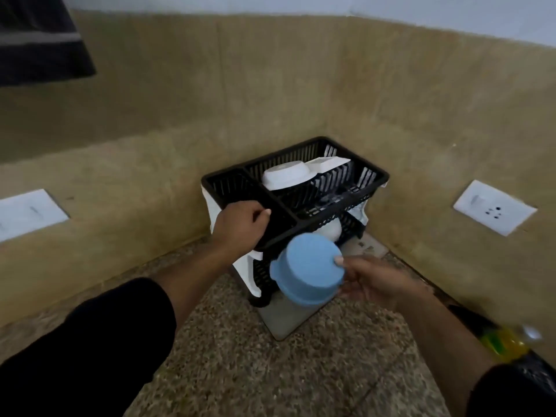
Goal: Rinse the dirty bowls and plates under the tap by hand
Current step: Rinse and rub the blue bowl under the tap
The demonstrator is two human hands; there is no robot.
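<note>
I am holding the blue bowl (307,270) in my right hand (373,282), with my thumb pressing on the edge of its flat base and my other fingers curling under its rim. The bowl is turned so that its base is facing up toward me. It is hanging at the front of the lower tier of the black dish rack (331,213), just under the top tier's front rim. I cannot tell whether it is touching the rack. My left hand (240,225) is gripping the front left rim of the top tier, fingers curling over the edge. My two hands are apart, one on each thing.

In the top tier a white bowl (285,176) is lying upside down, and a white dish (328,164) is leaning just behind it. Another white piece (332,230) is sitting in the lower tier behind the blue bowl, only partly showing. The rack is standing on a pale drip tray (288,320), which is resting on the speckled stone table (270,371) in the corner of the beige wall (150,115).

A white socket plate (495,207) is showing on the wall at the right and a white switch plate (27,213) at the left. A blurred yellow bottle (505,341) is lying by my right forearm, and a dark cloth (39,40) is hanging at the upper left.
</note>
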